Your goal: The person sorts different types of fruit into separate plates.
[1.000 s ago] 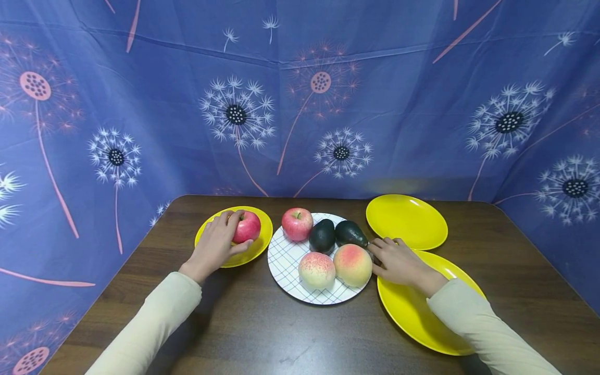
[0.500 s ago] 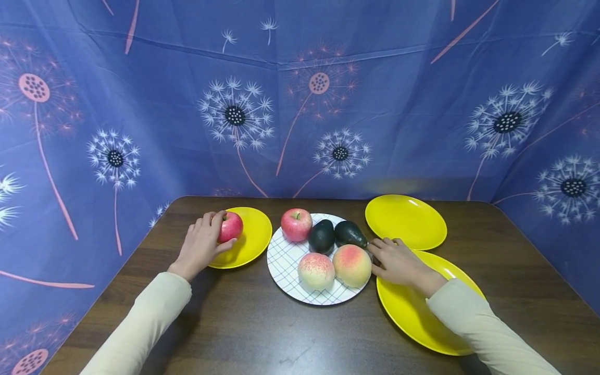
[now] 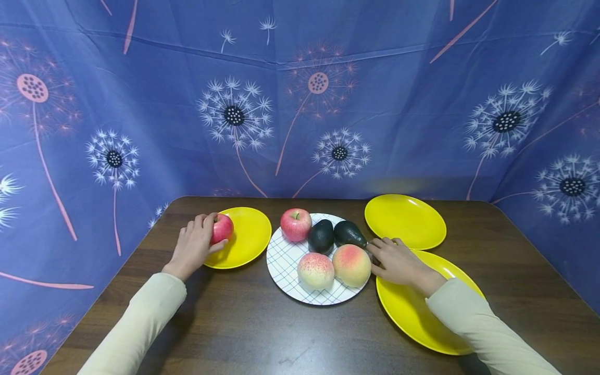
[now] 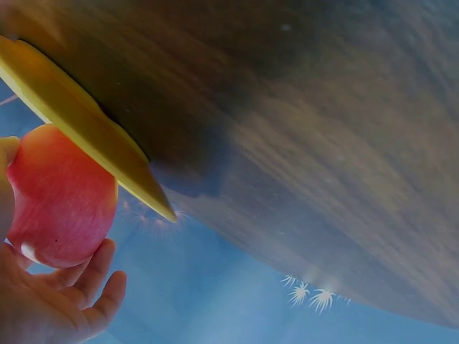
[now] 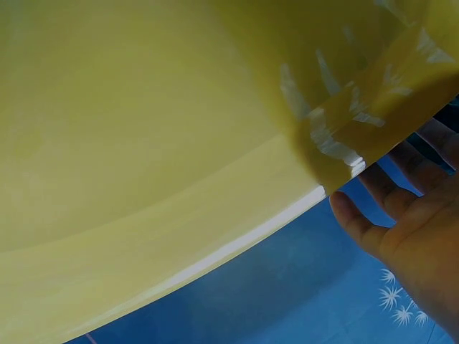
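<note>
My left hand (image 3: 191, 246) holds a red apple (image 3: 222, 228) at the left side of a small yellow plate (image 3: 248, 237). In the left wrist view the apple (image 4: 63, 197) sits against the plate's edge (image 4: 86, 125), with thumb and fingers around it. My right hand (image 3: 398, 263) hovers at the right rim of a white checked plate (image 3: 286, 273), fingers loosely bent. Its fingertips are right beside a dark avocado (image 3: 350, 234) and a large peach (image 3: 351, 265). Another avocado (image 3: 321, 236), a paler peach (image 3: 316, 271) and a second apple (image 3: 296, 225) lie on the white plate.
Under my right forearm lies a large yellow plate (image 3: 412, 323). Another yellow plate (image 3: 405, 221) sits behind it, by the table's back edge. A blue dandelion-print cloth (image 3: 290, 104) hangs behind the brown wooden table (image 3: 262, 333).
My left hand has moved left with the apple, from the middle of the small yellow plate to its left edge. The right hand stays where it was.
</note>
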A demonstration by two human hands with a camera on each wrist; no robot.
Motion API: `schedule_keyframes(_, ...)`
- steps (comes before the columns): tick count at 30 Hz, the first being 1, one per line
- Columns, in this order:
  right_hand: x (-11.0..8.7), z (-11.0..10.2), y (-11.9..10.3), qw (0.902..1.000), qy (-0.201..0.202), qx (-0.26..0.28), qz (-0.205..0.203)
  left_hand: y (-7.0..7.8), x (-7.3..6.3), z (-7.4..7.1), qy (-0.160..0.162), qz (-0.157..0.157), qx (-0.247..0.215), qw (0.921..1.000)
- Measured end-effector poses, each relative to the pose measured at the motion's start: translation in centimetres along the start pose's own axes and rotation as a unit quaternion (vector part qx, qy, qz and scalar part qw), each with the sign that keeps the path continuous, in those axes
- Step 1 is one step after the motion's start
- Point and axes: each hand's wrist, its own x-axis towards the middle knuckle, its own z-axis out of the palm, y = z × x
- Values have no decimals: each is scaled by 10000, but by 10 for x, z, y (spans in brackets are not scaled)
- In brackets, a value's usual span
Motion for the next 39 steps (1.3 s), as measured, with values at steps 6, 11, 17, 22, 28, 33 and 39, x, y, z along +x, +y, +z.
schedule_keyframes(6, 0, 0, 0, 10000, 46, -17, -34, -3, -1, 1, -48, -25, 54, 10000)
schedule_keyframes(11, 0, 1, 0, 10000, 32, -7, -16, -4, -2, 2, -133, -61, 3, 9999)
schedule_keyframes(17, 0, 0, 0, 10000, 0, 0, -4, -6, -3, 3, -251, -165, -114, 9995)
schedule_keyframes(22, 0, 1, 0, 10000, -19, 0, 15, -6, -3, 3, -330, -256, -218, 9989)
schedule_keyframes(28, 0, 0, 0, 10000, -41, 3, 26, -8, -2, 3, -423, -390, -327, 9978)
schedule_keyframes(33, 0, 0, 0, 10000, -45, -1, 23, -7, -2, 3, -399, -394, -288, 9980)
schedule_keyframes(39, 0, 1, 0, 10000, -16, -13, 16, -6, -2, 2, -424, -441, -257, 9978)
